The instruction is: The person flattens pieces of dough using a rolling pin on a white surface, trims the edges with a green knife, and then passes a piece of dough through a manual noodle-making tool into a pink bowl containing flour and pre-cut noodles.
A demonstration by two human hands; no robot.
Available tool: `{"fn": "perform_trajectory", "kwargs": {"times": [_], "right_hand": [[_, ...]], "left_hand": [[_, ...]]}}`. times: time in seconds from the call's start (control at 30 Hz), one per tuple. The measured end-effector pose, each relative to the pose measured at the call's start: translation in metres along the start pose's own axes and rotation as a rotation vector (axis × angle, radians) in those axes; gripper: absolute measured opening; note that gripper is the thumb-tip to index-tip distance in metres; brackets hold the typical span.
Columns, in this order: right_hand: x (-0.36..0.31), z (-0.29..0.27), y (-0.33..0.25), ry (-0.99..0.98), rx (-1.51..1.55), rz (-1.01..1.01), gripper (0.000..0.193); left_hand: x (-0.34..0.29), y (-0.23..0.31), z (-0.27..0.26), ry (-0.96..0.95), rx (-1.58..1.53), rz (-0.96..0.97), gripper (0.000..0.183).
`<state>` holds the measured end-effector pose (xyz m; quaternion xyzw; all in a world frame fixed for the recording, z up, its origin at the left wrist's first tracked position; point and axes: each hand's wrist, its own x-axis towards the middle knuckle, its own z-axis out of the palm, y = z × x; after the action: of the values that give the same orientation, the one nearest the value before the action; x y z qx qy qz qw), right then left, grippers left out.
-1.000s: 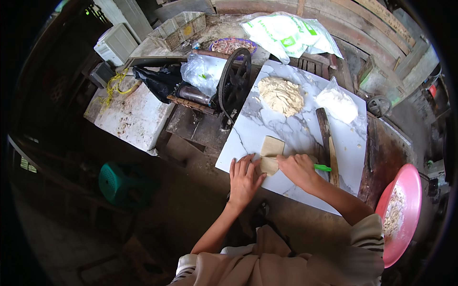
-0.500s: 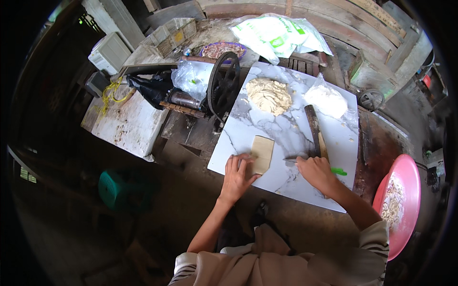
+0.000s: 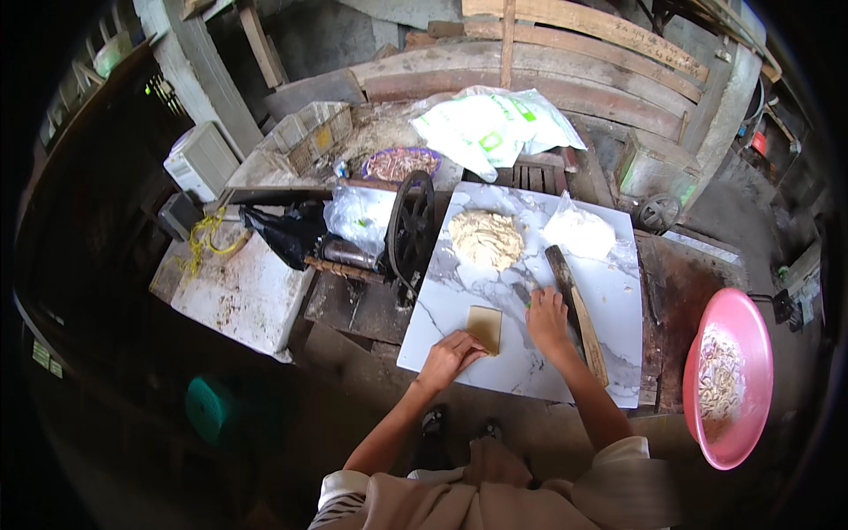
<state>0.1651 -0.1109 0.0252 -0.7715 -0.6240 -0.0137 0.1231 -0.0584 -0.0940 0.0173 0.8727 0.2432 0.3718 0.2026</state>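
Marbled board [image 3: 442, 299]: at its left part, between the black wheel [image 3: 412, 223] and the dough sheet [image 3: 485, 327], a hand could pass.
Dough sheet: the left hand [image 3: 452, 355] blocks its near left corner; at its right, bare surface reaches toward the right hand [image 3: 548, 320].
Wooden stick [image 3: 577, 315]: lies slanted just beside the right hand, obstructing a low rightward way; beyond it is a bare strip.
Dough heap [image 3: 486, 240], white bag [image 3: 580, 233]: at the far part, a narrow gap separates them.
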Motion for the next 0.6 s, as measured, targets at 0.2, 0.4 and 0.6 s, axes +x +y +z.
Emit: {"fn": "perform_trajectory", "kwargs": {"times": [0.2,0.4,0.6], "right_hand": [[-0.003,-0.004,-0.036,-0.093,1.068,-0.096,0.032],[0.048,0.007,-0.048,-0.038,1.208,0.121,0.031],[0.112,0.041,-0.041,0.249,0.584,0.277,0.043]], "left_hand": [[0.029,-0.023,0.004,0.022,-0.595,-0.476,0.011],[0.097,-0.065,-0.002,0.22,-0.675,-0.454,0.017],[0.146,-0.109,0.022,0.233,-0.462,-0.273,0.027]]}}
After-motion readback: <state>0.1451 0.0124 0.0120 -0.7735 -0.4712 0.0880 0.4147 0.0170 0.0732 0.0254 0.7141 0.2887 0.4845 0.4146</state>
